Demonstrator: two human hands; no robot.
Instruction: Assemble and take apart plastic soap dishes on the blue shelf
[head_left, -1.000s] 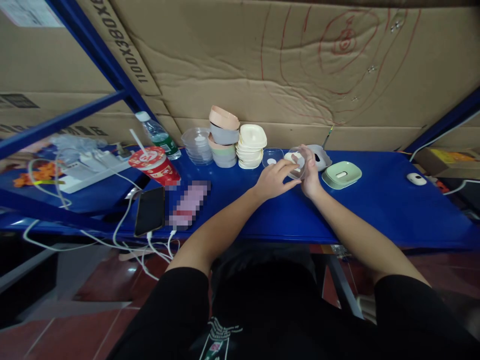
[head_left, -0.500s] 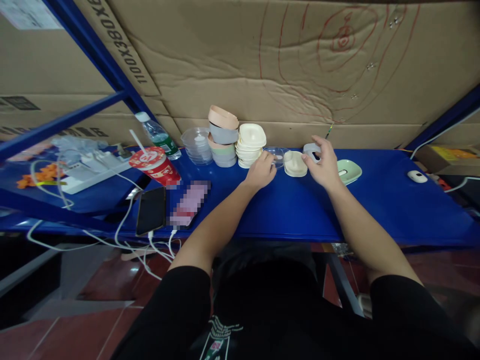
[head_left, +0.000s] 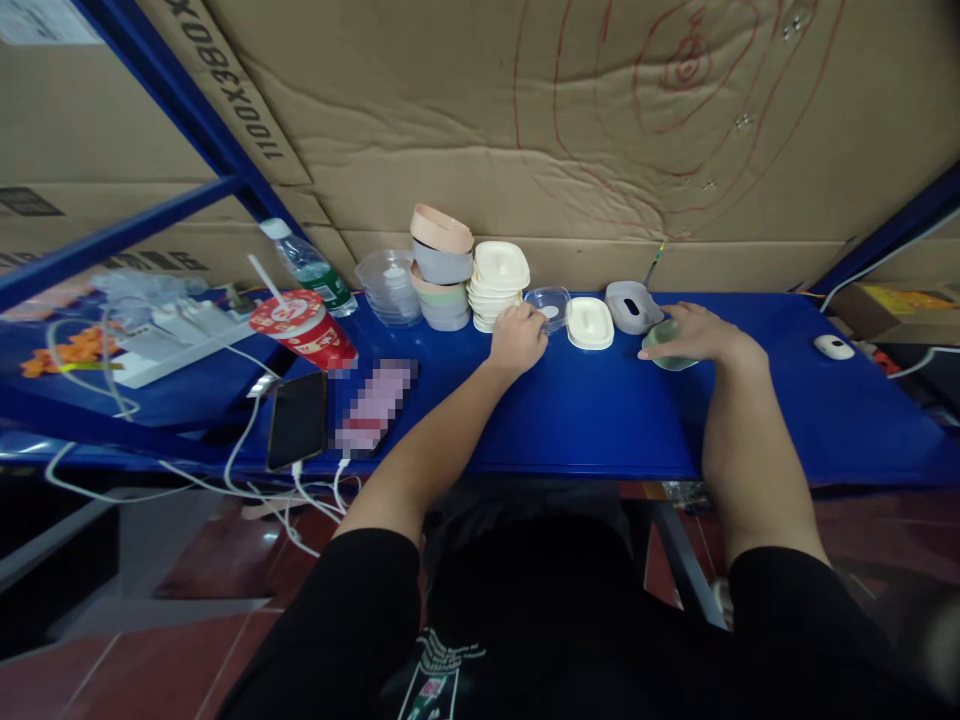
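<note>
My left hand [head_left: 519, 338] rests with curled fingers at the left edge of a clear plastic dish [head_left: 553, 308], in front of a stack of cream lids [head_left: 501, 270]. Whether it grips the dish is hard to see. One cream lid [head_left: 590, 323] lies flat between my hands. A grey piece with an oval slot [head_left: 632, 306] sits to its right. My right hand [head_left: 701, 333] is over a green dish [head_left: 670, 350], thumb on the near-left side and fingers around the far side, gripping it.
Coloured bowls [head_left: 442, 265] and clear containers [head_left: 391, 290] are stacked at the back left. Further left stand a red cup [head_left: 304, 325] with a straw, a bottle [head_left: 311, 268] and two phones with cables. A white oval device [head_left: 834, 347] lies at the right.
My right hand has moved right, from beside the cream lid to the green dish. The grey piece is now uncovered. My left hand has barely moved.
</note>
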